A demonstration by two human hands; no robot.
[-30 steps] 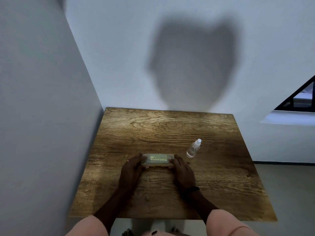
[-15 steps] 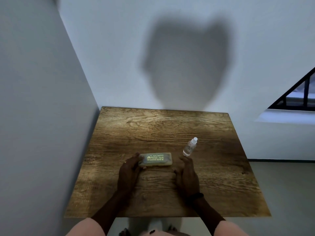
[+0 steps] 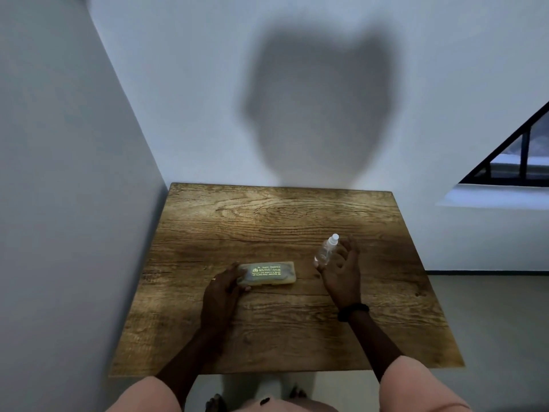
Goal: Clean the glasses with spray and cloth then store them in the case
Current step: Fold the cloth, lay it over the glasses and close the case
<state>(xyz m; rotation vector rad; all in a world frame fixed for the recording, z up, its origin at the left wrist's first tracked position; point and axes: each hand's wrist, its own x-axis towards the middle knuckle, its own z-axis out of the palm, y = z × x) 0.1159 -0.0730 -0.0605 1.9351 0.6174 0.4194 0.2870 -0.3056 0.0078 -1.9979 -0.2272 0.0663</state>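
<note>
A closed yellowish glasses case (image 3: 269,273) with gold lettering lies flat near the middle of the wooden table (image 3: 267,215). My left hand (image 3: 222,288) grips its left end, thumb on the near side. A small clear spray bottle (image 3: 326,249) with a white cap stands to the right of the case. My right hand (image 3: 341,269) is spread around the bottle, thumb by its base and fingers behind it, not closed on it. No glasses or cloth are in sight.
The table sits in a corner, with one white wall (image 3: 74,203) along its left edge and another behind it. At the right are a window ledge (image 3: 499,197) and grey floor (image 3: 490,307). My knees show below the table's near edge.
My right hand has let go of the case's right end and moved right and forward to the spray bottle. My left hand stays on the case.
</note>
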